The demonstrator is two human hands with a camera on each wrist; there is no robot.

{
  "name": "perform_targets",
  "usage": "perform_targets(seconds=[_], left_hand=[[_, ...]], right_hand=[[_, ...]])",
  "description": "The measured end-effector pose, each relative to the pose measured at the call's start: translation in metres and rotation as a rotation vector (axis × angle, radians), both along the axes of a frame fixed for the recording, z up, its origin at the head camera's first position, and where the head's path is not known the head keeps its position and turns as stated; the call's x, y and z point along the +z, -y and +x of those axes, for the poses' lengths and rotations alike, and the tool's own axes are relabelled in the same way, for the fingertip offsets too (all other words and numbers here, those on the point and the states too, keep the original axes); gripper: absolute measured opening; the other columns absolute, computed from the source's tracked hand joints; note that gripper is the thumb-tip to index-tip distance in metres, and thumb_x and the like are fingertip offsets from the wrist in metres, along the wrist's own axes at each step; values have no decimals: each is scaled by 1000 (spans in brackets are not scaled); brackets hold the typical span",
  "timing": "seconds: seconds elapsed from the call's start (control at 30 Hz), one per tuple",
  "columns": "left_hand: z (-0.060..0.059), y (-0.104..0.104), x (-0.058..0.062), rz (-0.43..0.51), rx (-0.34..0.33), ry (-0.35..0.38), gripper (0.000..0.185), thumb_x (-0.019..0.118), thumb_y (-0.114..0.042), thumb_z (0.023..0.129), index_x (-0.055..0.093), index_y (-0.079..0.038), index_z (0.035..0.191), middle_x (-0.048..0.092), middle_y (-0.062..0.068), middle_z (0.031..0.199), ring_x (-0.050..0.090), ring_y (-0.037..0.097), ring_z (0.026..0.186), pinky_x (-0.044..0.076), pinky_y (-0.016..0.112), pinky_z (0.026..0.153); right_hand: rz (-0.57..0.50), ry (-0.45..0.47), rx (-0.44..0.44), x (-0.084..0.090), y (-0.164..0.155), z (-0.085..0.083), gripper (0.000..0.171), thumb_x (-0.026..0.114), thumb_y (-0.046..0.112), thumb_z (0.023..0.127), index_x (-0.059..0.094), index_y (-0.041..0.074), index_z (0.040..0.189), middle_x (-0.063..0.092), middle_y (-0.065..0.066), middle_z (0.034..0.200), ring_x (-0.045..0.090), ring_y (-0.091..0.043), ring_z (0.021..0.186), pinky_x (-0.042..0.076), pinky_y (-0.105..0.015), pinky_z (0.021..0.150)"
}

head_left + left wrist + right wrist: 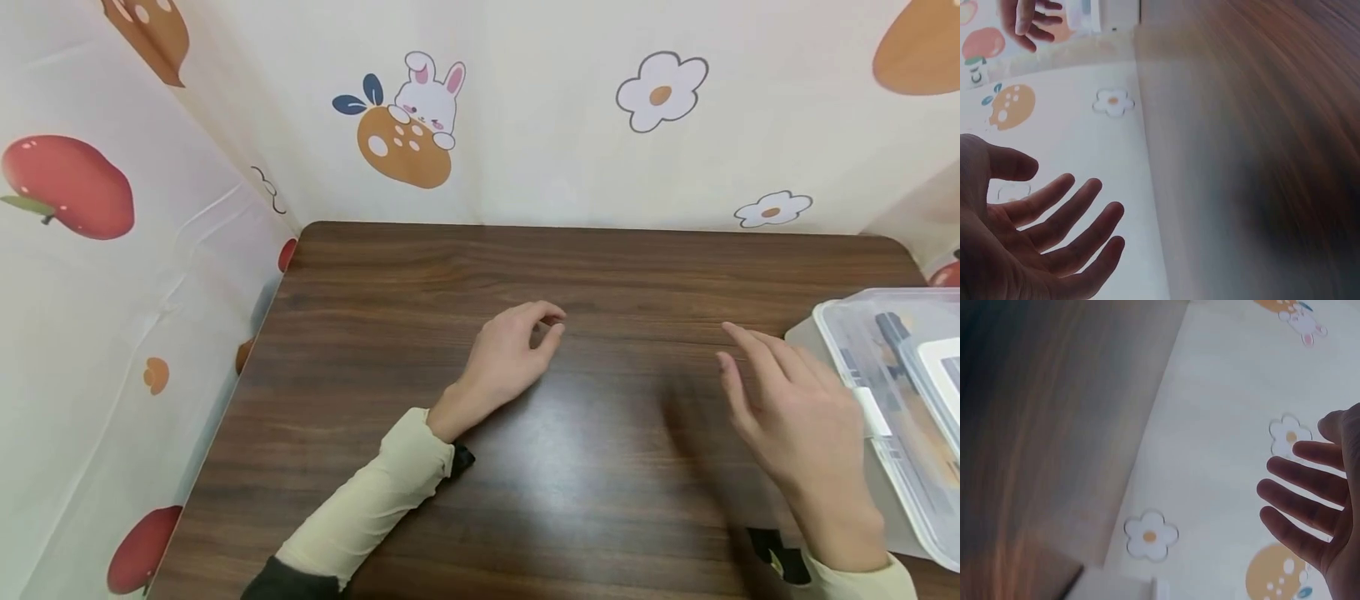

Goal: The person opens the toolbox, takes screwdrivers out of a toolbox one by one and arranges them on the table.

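My left hand [504, 354] rests loose and empty mid-table [600, 267]; my right hand [787, 417], fingers spread, nears the clear box [847, 350] at three o'clock. Next, I judge: grasp its latch.

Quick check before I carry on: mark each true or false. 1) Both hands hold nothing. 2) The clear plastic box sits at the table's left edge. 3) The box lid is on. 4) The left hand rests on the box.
1) True: the left hand and right hand hold nothing.
2) False: the clear plastic box sits at the right edge of the wooden table.
3) True: the lid looks closed, with a white latch at its side.
4) False: the left hand lies on bare table mid-surface, apart from the box; the right hand is beside it.
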State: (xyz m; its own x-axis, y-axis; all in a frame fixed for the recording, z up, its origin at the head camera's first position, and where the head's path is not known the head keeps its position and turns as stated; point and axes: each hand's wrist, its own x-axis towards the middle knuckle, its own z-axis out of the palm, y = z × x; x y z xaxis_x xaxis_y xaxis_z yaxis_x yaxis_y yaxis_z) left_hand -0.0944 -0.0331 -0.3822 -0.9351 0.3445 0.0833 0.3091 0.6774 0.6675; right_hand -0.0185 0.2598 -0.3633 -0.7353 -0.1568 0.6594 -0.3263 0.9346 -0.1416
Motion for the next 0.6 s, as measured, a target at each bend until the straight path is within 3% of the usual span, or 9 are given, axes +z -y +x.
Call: perform_targets(seconds=[0.17,0.37,0.53,0.6], left_hand=[[0,-28,3,-46,-57,-2,26,55,-32,108,72,-21,125,74,-8,119,70,17,110,58,36,89],[1,-52,5,-103,-123,-41,24,54,-31,108,72,-23,122,74,-12,115,70,13,105,57,29,84],[-2,-70,5,-160,-156,-47,22,55,-33,107,71,-26,120,73,-12,114,70,10,102,56,26,82],[-4,-80,3,-188,-168,-54,22,54,-34,107,71,-27,120,73,-13,114,69,9,101,55,25,81]], right_hand=[[-4,-6,-78,7,-19,9,56,43,50,107,69,9,134,74,-26,112,67,-52,95,48,-63,76],[-49,3,-158,12,-41,15,54,46,48,106,68,9,135,72,-27,120,65,-55,105,48,-55,104],[-111,20,-192,10,-58,15,57,44,45,108,65,0,135,67,-37,113,58,-60,99,43,-64,91],[-164,17,-172,8,-66,15,57,44,41,109,64,-6,132,64,-42,109,54,-60,97,46,-49,94]])
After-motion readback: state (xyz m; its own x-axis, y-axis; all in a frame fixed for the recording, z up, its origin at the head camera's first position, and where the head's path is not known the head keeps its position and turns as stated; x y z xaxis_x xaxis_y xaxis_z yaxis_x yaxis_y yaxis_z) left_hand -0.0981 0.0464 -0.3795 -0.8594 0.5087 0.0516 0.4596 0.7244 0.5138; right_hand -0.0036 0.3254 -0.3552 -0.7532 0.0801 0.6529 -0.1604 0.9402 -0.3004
